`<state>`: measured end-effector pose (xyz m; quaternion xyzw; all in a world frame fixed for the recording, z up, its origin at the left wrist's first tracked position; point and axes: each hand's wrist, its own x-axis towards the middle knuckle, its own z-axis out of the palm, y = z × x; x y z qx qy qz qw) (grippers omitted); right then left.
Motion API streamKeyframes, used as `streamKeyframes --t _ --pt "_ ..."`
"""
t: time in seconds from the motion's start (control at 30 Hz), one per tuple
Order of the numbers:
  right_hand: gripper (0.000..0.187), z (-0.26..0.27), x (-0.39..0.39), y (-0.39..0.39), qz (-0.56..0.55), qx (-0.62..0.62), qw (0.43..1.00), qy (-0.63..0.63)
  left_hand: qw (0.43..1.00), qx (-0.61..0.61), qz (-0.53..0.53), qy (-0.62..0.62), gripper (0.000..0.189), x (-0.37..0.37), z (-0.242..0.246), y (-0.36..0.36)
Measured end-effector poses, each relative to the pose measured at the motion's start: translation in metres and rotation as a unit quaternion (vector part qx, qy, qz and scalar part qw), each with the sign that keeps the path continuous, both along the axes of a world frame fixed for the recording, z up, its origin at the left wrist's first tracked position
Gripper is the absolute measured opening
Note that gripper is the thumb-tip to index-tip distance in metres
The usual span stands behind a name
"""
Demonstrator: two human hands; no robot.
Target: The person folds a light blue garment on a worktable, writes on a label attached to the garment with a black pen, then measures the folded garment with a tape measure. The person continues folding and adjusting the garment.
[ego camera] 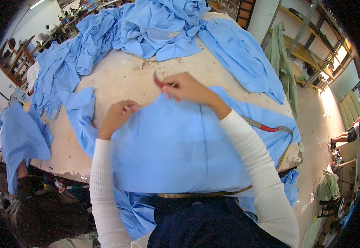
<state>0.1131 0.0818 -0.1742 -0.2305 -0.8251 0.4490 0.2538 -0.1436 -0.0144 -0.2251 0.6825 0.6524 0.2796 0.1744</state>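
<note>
A light blue garment (pixel 170 145) with long vertical seams lies spread on the table before me. Raised over its far edge, my right hand (pixel 186 88) grips a small red-handled tool (pixel 158 81) with a thin curved tip, blurred by motion. My left hand (pixel 119 116) is at the garment's upper left edge, fingers curled. Blur hides whether those fingers pinch the cloth. A tape measure (pixel 269 127), grey with a red section, trails over the cloth on the right. Another stretch of tape (pixel 195 195) runs along the near edge at my waist.
Heaped blue garments (pixel 158 28) cover the table's far side and left. Another blue garment (pixel 242 59) lies flat at the far right of the worn tabletop (pixel 112 74). At left, a person (pixel 43 204) is beside hanging blue cloth. Metal shelving (pixel 307 40) stands at right.
</note>
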Motion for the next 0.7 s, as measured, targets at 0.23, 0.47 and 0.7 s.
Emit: streamKeyframes --t 0.23,0.47,0.7 --pt "0.022 -0.058 -0.041 -0.003 0.032 0.127 0.960 -0.246 0.997 -0.046 -0.062 0.032 0.022 -0.011 -0.014 0.006" --pt "0.025 -0.057 -0.043 -0.009 -0.005 0.103 0.965 -0.239 0.992 -0.060 -0.054 -0.092 0.020 -0.017 -0.022 0.004" --pt "0.032 -0.050 -0.045 -0.013 -0.014 0.113 0.954 -0.276 0.988 -0.091 -0.037 -0.121 0.014 -0.011 -0.015 0.006"
